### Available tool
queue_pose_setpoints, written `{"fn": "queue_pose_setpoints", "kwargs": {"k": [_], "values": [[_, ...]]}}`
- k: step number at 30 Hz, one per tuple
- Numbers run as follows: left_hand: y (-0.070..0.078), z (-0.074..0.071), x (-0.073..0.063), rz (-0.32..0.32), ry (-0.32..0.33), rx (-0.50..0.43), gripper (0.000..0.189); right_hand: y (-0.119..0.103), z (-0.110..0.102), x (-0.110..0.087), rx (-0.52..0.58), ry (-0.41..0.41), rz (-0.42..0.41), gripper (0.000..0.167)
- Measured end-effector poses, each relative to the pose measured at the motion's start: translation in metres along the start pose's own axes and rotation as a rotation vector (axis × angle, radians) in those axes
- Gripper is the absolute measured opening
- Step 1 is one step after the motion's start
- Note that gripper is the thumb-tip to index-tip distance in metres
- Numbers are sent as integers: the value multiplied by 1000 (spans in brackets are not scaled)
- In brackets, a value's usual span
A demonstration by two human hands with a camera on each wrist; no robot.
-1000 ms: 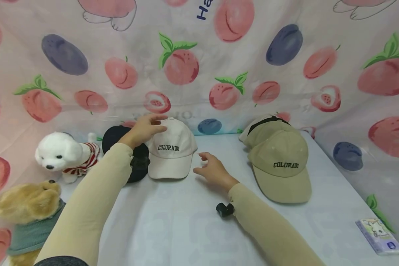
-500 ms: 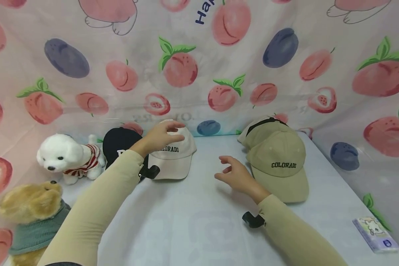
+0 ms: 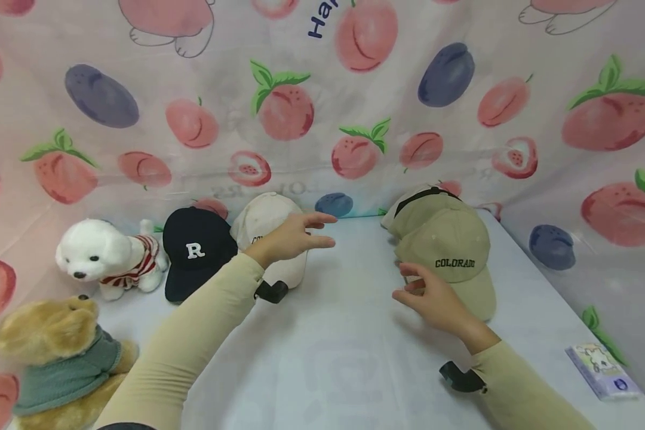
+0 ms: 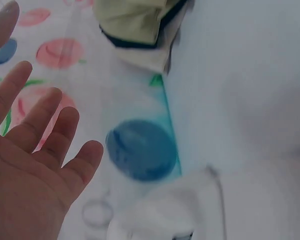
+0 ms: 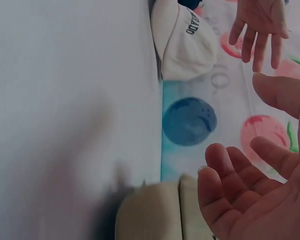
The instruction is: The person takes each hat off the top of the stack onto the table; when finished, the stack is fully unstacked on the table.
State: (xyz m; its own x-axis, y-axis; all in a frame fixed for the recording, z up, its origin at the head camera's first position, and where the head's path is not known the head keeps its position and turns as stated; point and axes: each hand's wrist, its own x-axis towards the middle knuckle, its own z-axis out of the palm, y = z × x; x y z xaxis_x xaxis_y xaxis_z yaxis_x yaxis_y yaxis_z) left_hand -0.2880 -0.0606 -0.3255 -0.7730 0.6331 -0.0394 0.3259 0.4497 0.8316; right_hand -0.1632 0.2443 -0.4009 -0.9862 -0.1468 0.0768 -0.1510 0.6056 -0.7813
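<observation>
Tabletop (image 3: 328, 364) with caps (image 3: 454, 236), fruit-print backdrop (image 3: 226, 65)

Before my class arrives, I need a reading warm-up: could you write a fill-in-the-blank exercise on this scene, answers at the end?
1. The black fabric cap carries the white letter ____.
2. The front khaki fabric cap carries the word ____.
3. The white plush dog wears a red-and-white ____ garment.
4. The hand nearer the khaki cap is the person's ____ one.
Missing words: R; COLORADO; striped; right.
</observation>
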Motion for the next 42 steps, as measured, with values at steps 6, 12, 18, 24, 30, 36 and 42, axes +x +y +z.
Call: {"fn": "queue_pose_setpoints", "kwargs": {"k": [6,12,18,24,30,36,42], "values": [[3,25,16,19,-24,3,58,8,-20,-14,-42,43,-13,59],[10,44,33,49,-38,-13,57,16,-36,-25,-63,79,16,59],[18,59,51,74,-63,-32,58,31,-50,-33,-70,117,55,61],[22,74,69,87,-72,-46,59,46,-62,-41,-87,154,83,66],[26,85,81,66,-66,-63,59,57,-74,-48,-115,192,103,68],[30,98,93,53,-54,-69,56,66,-83,-51,-124,208,126,70],[31,118,104,32,-21,-156,55,71,-86,-51,-117,221,158,71]]}}
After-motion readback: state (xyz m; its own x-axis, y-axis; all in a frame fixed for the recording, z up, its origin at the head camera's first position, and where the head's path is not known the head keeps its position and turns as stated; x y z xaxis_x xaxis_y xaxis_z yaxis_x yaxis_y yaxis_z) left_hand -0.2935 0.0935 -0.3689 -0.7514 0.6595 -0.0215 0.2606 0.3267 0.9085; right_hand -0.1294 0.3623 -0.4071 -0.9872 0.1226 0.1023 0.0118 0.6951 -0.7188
